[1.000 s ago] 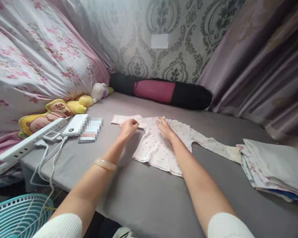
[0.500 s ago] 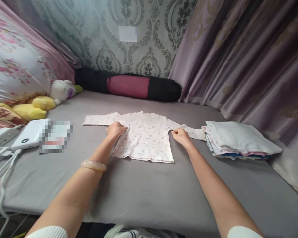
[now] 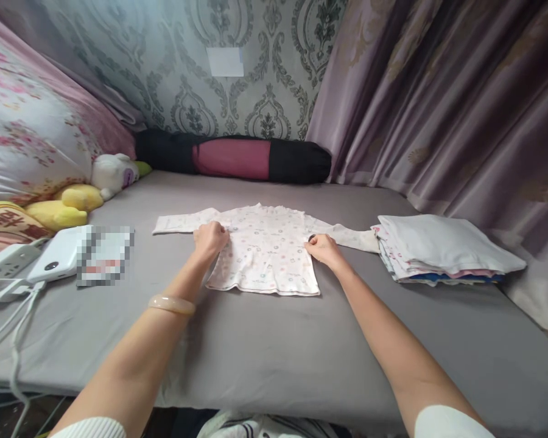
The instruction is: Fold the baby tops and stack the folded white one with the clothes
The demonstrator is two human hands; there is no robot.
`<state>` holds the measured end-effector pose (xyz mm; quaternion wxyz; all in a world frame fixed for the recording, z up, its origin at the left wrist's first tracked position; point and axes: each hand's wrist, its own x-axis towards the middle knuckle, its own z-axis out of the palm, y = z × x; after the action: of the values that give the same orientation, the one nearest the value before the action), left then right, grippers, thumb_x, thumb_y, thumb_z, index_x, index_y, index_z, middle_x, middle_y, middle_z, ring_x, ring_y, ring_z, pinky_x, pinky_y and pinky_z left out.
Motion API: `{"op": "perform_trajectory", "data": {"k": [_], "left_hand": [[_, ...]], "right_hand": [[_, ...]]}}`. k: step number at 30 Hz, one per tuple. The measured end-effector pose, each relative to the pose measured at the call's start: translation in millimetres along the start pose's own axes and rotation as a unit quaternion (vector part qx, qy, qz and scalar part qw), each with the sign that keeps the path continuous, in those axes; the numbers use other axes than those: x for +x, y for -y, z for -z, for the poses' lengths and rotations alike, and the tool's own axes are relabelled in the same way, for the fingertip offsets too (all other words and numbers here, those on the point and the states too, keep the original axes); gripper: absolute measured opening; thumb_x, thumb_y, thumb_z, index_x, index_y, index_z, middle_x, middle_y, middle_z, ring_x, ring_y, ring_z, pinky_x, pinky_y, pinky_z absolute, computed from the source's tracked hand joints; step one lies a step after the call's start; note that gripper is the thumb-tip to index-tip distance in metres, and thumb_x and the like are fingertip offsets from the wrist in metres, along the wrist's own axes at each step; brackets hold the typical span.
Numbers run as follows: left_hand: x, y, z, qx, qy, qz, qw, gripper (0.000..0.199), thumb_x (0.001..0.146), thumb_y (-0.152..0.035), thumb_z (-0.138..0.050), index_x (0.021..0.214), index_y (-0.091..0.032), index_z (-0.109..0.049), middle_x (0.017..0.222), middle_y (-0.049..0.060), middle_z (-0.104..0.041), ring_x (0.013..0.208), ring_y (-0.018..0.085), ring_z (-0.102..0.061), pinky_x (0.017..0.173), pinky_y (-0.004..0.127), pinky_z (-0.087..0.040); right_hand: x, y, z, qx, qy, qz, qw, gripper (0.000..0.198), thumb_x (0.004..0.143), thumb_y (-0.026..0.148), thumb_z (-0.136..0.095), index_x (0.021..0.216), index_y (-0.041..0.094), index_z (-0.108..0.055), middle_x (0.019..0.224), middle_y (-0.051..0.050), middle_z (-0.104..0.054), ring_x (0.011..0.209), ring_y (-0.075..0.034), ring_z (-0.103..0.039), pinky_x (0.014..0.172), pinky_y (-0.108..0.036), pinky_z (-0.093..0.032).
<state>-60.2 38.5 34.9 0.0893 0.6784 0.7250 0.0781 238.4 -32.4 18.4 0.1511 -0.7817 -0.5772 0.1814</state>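
A small pale pink long-sleeved shirt (image 3: 267,255) with a tiny print lies flat on the grey sheet, its sleeves stretched out to both sides and its hem towards me. My left hand (image 3: 211,238) is closed on the shirt's left edge, just under the sleeve. On the opposite edge, below the other sleeve, my right hand (image 3: 323,248) pinches the fabric between thumb and fingers. A bangle (image 3: 171,304) circles my left wrist.
A stack of folded clothes (image 3: 447,249) sits at the right, touching the right cuff. On the left are a white power bank (image 3: 59,255), a power strip (image 3: 9,261) with cables and plush toys (image 3: 64,210). A black-and-maroon roll (image 3: 232,158) lies along the wall.
My right hand has moved slightly left and my left hand slightly inward and up, both still at the shirt's edges. The view has shifted a little; the shirt lies almost the same.
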Motion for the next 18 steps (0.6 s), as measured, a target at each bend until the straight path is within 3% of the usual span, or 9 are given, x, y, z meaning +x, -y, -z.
{"op": "perform_trajectory", "data": {"k": [3,6,14,18], "left_hand": [[-5,3,-4,0.027,-0.018,-0.037,0.999,0.024,0.087,-0.025,-0.047,0.094,-0.017,-0.069,0.104,0.016,-0.072,0.106,0.032,-0.063,0.082,0.036,-0.044],[-11,9,-6,-0.014,-0.007,-0.037,0.999,0.026,0.090,-0.036,-0.049,0.101,-0.018,-0.064,0.107,0.013,-0.071,0.104,0.028,-0.063,0.077,0.031,-0.044],[-63,32,9,-0.139,0.117,-0.020,0.983,0.031,0.079,-0.050,-0.057,0.087,-0.020,-0.059,0.090,0.006,-0.069,0.083,0.022,-0.063,0.063,0.026,-0.041],[-85,41,13,-0.177,0.149,-0.058,0.971,0.038,0.072,-0.059,-0.056,0.074,-0.021,-0.055,0.072,0.001,-0.060,0.068,0.019,-0.056,0.056,0.026,-0.035]], "right_hand": [[-3,1,-1,-0.015,-0.027,-0.002,1.000,0.021,0.082,0.035,-0.055,0.073,0.022,-0.069,0.072,-0.004,-0.068,0.074,-0.018,-0.061,0.058,-0.023,-0.032],[-10,2,0,-0.035,-0.029,-0.001,0.999,0.028,0.085,0.040,-0.052,0.067,0.021,-0.064,0.069,-0.003,-0.064,0.071,-0.017,-0.058,0.057,-0.024,-0.030],[-60,-12,6,-0.008,0.080,0.039,0.996,0.043,0.084,0.050,-0.049,0.053,0.021,-0.045,0.051,0.004,-0.039,0.053,-0.011,-0.035,0.050,-0.024,-0.024],[-78,-15,11,0.014,0.138,0.050,0.989,0.042,0.080,0.052,-0.052,0.053,0.021,-0.042,0.050,0.006,-0.032,0.051,-0.009,-0.029,0.048,-0.024,-0.021]]}}
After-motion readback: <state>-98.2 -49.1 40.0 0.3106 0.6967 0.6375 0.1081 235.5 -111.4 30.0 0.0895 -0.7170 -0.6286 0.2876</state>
